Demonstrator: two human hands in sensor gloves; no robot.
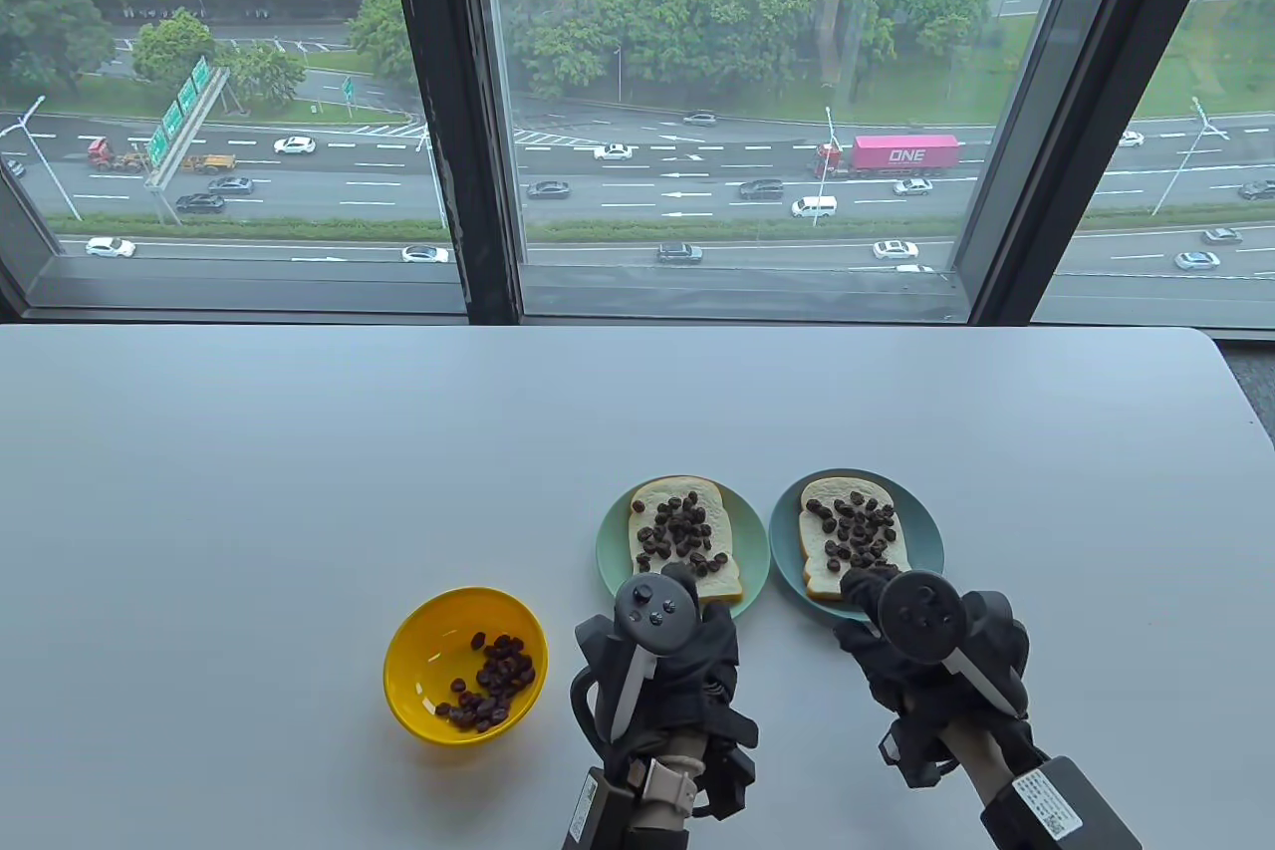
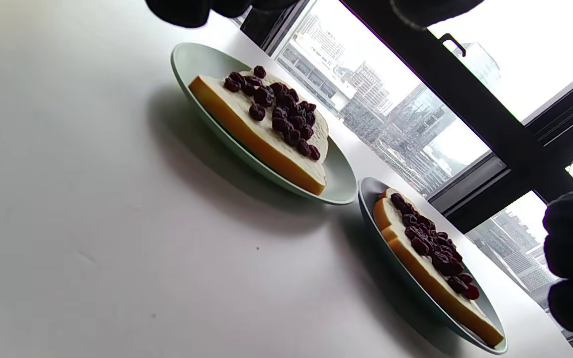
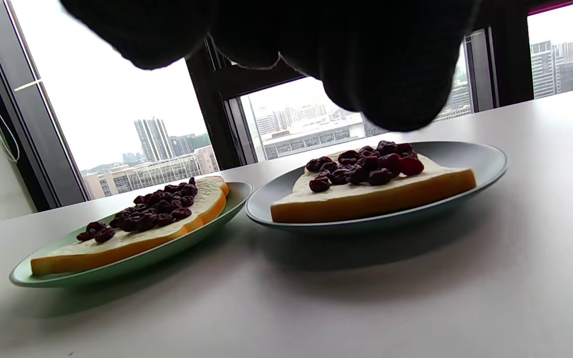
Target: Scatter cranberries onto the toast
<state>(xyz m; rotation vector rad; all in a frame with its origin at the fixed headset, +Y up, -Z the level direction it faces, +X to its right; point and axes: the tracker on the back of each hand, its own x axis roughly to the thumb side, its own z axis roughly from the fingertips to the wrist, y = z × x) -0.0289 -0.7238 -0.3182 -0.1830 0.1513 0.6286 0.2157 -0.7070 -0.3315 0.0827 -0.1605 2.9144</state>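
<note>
Table view: two slices of white toast, each scattered with dark dried cranberries, on round plates side by side at the near middle of the pale grey worktop [image 1: 299, 451]. Left slice [image 1: 685, 537] on a pale green plate [image 1: 610, 553], right slice [image 1: 853, 537] on a teal-blue plate [image 1: 926, 531], rims nearly touching. Long axis of both slices running away from the person, toward the window. Left hand [image 1: 662, 651] in a black glove just short of the green plate's near rim; right hand [image 1: 921, 636] over the near edge of the blue plate, fingertips reaching the toast's near crust. Yellow round plastic bowl [image 1: 418, 651] with a small heap of cranberries [image 1: 490, 679] left of the left hand, plainly nearer that hand. Trackers cover both hands, so grip not readable here.

Left wrist view: tilted; both plates seen ahead, topped toast close by, gloved fingers [image 2: 182, 11] only at the top edge, nothing visibly held. Right hand's fingers at the right edge.

Right wrist view: dark gloved fingers [image 3: 316, 54] bunched together, hanging just above the cranberries on the blue plate; whether any berry is pinched, cannot tell.

Judged: both slices well covered, little left to sprinkle; any refill lies leftward, in the bowl. Beyond the worktop, a tall dark-framed window over a motorway and trees.
</note>
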